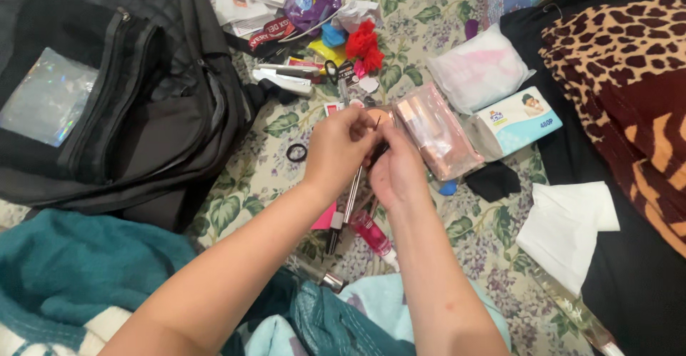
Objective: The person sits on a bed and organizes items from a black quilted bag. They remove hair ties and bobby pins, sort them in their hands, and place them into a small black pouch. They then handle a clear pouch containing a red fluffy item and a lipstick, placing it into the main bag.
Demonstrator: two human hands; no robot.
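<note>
- Two hands meet over a floral bedspread (429, 13): left hand (339, 149) and right hand (396, 174) pinch one small dark item (379, 150) between their fingertips; its kind cannot be told.
- Long axis: unclear; both hands equally near.
- Clear pink pouch (437, 129) just right of the hands.
- Pale blue rectangular tissue pack (518, 122) farther right.
- Black backpack (114, 92) well left.
- Pink tube (371, 234) below the hands.

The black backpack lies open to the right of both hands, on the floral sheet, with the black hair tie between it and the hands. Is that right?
Not quite. In the head view the black backpack lies to the left of the hands, not the right. The rest holds: it is open on the floral sheet, and the black hair tie sits between it and the left hand and right hand.
</note>
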